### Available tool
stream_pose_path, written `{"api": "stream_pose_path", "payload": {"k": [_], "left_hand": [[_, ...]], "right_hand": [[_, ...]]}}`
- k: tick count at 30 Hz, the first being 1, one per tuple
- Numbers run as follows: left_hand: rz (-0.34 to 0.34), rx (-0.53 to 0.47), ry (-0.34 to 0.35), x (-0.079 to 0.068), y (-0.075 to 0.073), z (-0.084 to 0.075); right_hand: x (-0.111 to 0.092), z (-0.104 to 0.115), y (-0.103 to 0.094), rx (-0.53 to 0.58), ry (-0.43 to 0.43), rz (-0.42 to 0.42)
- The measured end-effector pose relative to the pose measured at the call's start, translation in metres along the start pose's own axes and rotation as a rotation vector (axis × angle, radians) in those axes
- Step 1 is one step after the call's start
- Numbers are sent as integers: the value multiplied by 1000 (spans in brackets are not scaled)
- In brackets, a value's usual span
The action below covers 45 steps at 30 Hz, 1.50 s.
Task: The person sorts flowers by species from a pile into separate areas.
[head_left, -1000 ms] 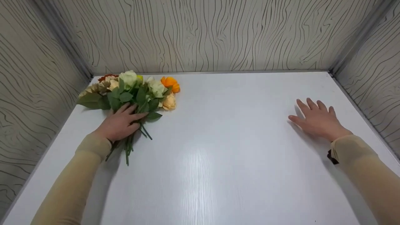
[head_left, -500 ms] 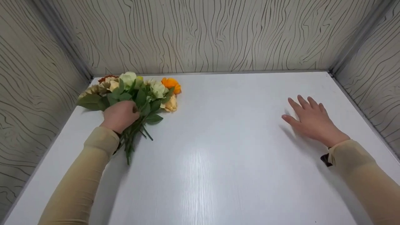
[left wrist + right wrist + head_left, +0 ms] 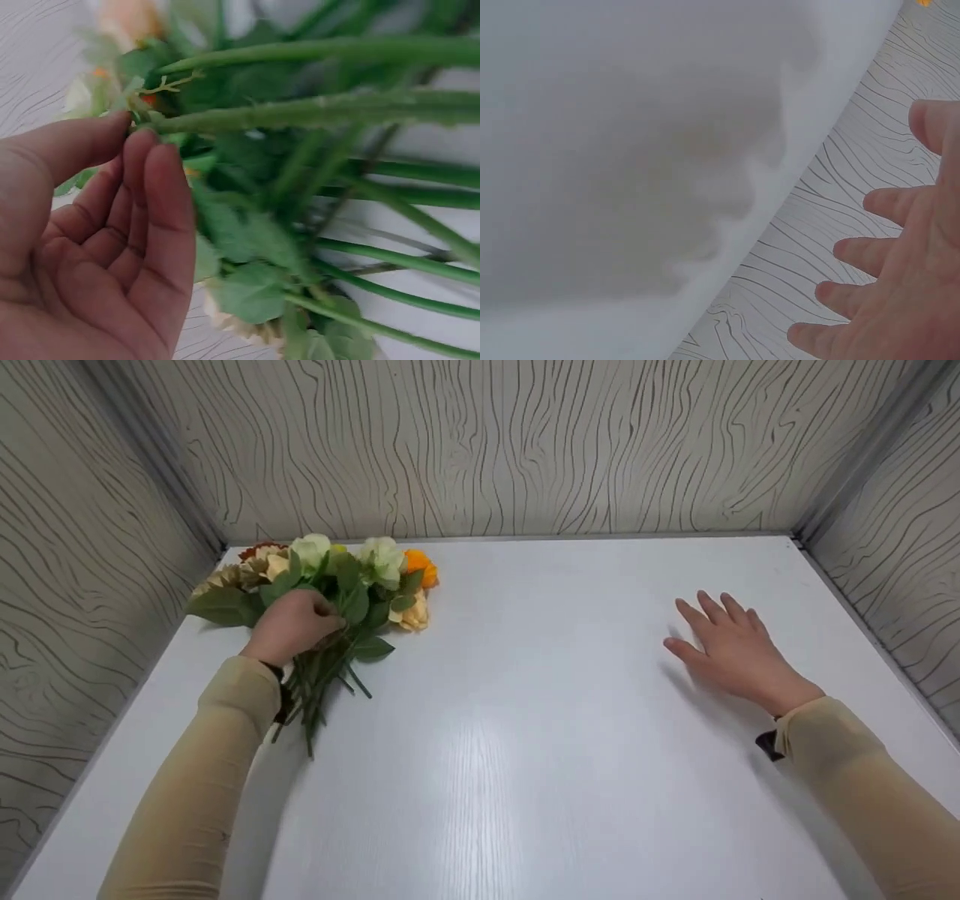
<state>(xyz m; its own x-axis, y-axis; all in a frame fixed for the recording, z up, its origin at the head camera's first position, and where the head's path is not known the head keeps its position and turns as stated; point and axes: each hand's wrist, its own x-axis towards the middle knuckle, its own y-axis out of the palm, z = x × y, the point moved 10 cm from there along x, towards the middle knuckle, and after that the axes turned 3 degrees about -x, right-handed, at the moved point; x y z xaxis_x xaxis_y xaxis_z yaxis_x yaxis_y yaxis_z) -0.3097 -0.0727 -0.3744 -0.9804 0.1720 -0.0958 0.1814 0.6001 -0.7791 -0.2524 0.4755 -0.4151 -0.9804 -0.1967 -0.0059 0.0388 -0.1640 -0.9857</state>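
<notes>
Green stem [image 3: 300,114] pinched in left hand [image 3: 291,628], leaves [image 3: 253,292], blooms [image 3: 382,561] crowding; right hand [image 3: 739,656] spread, empty.

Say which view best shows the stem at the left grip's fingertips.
The left wrist view: the stem runs close-up from the left grip, largely unobstructed. The head view shows several stems, but I can't single it out; the right wrist view shows none.

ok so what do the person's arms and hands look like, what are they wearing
The left sleeve and right sleeve are long, plain and pale yellow-beige, with a cuff at each wrist. A black piece shows at the left cuff and another at the right; I can't tell what they are. The left hand and right hand wear no gloves.
</notes>
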Motion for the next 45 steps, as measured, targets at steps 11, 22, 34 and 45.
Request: {"api": "stream_pose_path", "payload": {"k": [11, 22, 34, 45], "left_hand": [[-17, -403, 105, -2, 2, -81], [13, -859, 270, 4, 84, -163], [14, -967, 278, 4, 123, -184], [-23, -1033, 300, 4, 133, -184]], "right_hand": [[6, 59, -32, 121, -116, -195], [9, 158, -30, 629, -213, -217], [12, 174, -3, 892, -150, -66], [14, 177, 6, 926, -137, -62]]}}
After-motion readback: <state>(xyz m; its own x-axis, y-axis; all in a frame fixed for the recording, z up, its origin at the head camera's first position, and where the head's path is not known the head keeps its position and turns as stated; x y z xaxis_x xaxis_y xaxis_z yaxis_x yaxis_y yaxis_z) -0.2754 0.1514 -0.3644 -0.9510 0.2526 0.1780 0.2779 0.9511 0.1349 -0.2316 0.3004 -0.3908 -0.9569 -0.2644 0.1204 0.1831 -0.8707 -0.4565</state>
